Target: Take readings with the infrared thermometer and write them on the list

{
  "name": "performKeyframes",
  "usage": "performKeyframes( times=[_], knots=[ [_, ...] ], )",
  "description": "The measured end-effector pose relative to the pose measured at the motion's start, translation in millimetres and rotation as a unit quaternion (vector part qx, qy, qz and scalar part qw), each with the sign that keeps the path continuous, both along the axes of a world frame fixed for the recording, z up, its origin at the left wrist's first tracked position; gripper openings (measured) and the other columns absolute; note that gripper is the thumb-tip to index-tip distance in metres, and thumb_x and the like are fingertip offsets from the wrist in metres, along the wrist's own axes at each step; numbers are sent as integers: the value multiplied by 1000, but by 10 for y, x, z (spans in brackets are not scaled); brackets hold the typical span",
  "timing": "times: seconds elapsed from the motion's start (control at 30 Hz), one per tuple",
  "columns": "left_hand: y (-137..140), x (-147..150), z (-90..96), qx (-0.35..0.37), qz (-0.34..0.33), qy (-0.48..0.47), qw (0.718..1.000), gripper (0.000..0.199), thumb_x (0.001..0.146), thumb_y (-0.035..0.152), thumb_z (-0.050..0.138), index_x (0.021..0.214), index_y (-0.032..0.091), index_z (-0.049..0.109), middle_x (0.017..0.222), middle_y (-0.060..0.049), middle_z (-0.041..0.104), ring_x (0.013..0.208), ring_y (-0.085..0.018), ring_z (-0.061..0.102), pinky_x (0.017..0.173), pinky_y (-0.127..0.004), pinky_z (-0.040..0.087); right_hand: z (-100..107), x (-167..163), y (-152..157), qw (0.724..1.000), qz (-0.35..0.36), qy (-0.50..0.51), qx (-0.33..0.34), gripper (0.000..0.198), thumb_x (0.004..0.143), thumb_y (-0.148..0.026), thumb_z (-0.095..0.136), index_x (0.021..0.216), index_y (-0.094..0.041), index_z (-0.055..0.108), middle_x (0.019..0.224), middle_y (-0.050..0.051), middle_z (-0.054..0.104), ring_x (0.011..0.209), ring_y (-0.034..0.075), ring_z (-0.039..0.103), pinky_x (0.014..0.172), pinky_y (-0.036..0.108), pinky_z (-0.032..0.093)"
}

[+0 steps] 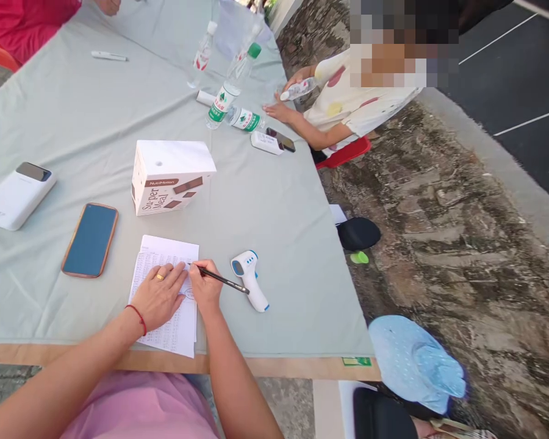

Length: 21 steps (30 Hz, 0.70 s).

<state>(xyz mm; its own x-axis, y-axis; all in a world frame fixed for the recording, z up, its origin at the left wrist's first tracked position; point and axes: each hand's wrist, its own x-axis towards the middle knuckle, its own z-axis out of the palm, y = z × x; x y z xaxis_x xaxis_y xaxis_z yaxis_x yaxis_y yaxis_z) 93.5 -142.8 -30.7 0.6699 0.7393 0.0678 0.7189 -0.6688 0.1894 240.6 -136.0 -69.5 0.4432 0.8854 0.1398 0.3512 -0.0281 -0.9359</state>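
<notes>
My left hand lies flat on the printed sheets of paper, its fingers stretched out over the rows of text. A gold ring and a red string bracelet show on it. In my right hand is a dark pen, its tip at the paper beside my left fingertips. To the right of that hand a white and blue infrared thermometer rests on the cloth. A white "Super Meal" box stands beyond the papers, and a smartphone lies to their left.
A white power bank sits at the left. Farther off are several water bottles, a white pen and a small white device. Another person's hands hold a bottle at the table's right edge. A blue hat is beside the near corner.
</notes>
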Motion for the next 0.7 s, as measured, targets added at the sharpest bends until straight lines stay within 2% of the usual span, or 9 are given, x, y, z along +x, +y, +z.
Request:
performKeyframes(
  times=[0.7],
  knots=[
    [2,7,0,5,-1,-6,1000,44,96,33,43,135,13,48,141,-8,51,121,-26,47,99,-41,36,-15,12,3,1000,25,-19,4,11,78,-28,55,70,-21,56,62,-4,57,58,13,51,59,27,44]
  ],
)
